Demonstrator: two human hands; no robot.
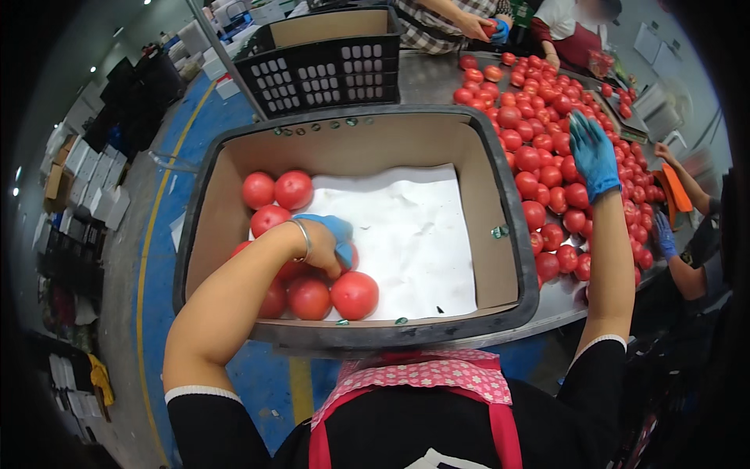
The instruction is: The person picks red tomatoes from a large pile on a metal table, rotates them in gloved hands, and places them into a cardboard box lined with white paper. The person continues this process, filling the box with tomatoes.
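Note:
A black plastic crate (508, 176), lined with brown cardboard and a white paper sheet (404, 234), stands in front of me. Several red tomatoes (355, 295) sit along its left side. Inside it, my left hand (324, 237), partly covered by a blue glove, curls around a tomato (350, 257) that is mostly hidden by the fingers. My right hand (593, 155), in a blue glove, is stretched out over a large pile of tomatoes (527, 158) on the right. Its fingers are straight, and no tomato shows in its grip.
A second black crate (328, 73) with slotted walls stands beyond mine, beside a metal pole (225, 58). The pile lies on a metal table (428, 76). Co-workers' hands (473, 26) work at the far side; another gloved hand (665, 235) is at the right edge.

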